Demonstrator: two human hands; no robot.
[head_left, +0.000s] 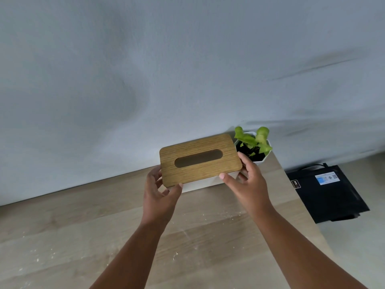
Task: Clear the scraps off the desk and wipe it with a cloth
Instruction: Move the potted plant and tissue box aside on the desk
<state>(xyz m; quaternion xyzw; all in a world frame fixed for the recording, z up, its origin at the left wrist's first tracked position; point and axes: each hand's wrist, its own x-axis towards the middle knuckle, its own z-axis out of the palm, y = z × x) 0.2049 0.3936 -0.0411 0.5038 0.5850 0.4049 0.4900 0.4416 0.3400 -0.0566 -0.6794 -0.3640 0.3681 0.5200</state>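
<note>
I have both hands on the tissue box (200, 163), which sits at the far right of the desk (83, 236), close to the wall (145, 69). My left hand (161, 195) wraps the near left corner, thumb curled up against the front edge of the wooden lid (193, 172) and fingers hooked round the left end. My right hand (248, 180) grips the right end, thumb pressed on the near right corner and fingers curled behind the side. I cannot tell whether the box rests on the desk or is just clear of it. The scraps (177, 254), pale specks and crumbs, lie scattered across the near and middle desk, well apart from the box; no cloth is in view, so I judge the wiping has not begun. The risk is on the right: the potted plant (255, 148) stands just beside my right fingers, so moving the box rightward or swinging it could knock the pot toward the desk's right edge. My thumbs bear mostly on the lid, so if that lid is loose, a lift could pull it off the white base (206, 181). Setting the box down on the crumbs would only hide them.
</note>
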